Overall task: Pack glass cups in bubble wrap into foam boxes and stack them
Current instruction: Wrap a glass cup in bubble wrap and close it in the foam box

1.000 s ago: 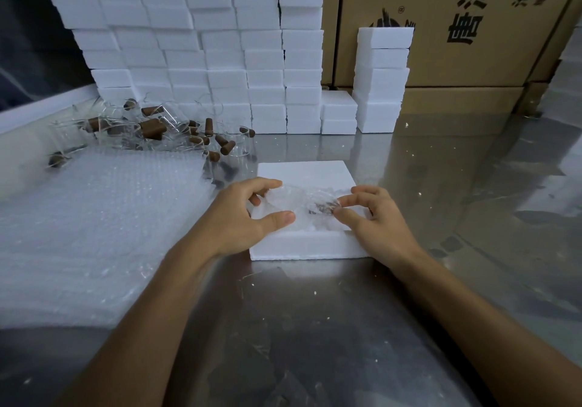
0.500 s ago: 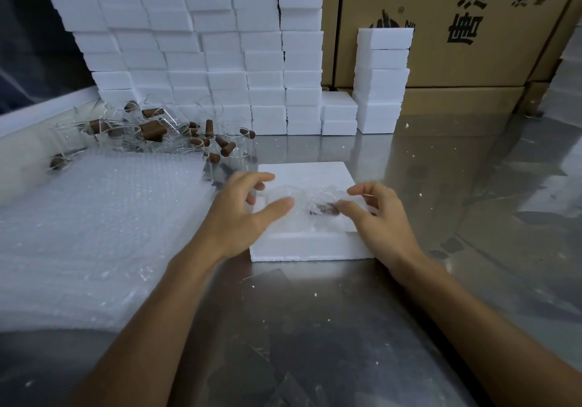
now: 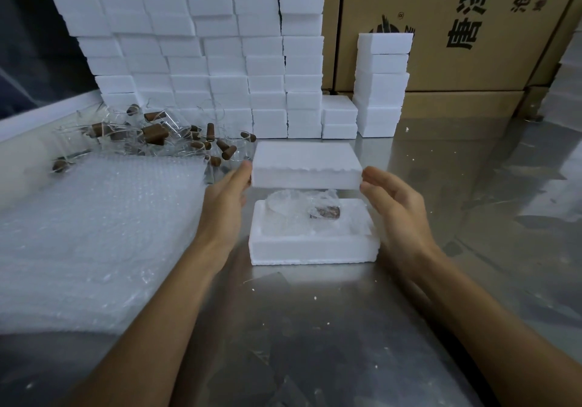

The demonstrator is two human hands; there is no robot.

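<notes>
One foam lid [image 3: 307,164] held level in the air between both hands, long axis running 9 to 3 o'clock, directly above the one open foam box [image 3: 310,247]. Left hand [image 3: 225,206] presses the lid's left end with thumb and fingers mostly straight; right hand [image 3: 398,209] meets the right end, fingers loosely curved, tips at the lid's edge.

The box sits on the steel table [image 3: 346,328] at frame centre, long axis also 9 to 3. In its hollow lies one bubble-wrapped cup [image 3: 304,209], lying sideways, brown stopper end toward 3 o'clock, wrap rising above the rim.

At 9 o'clock, one stack of bubble wrap sheets [image 3: 94,236]. At 11 o'clock, a heap of unwrapped glass cups [image 3: 157,135] with brown stoppers; too tangled to count. At 12 o'clock, a wall of foam boxes [image 3: 201,60], plus two short stacks beside it. Cardboard cartons [image 3: 456,44] behind, at 1 o'clock.
</notes>
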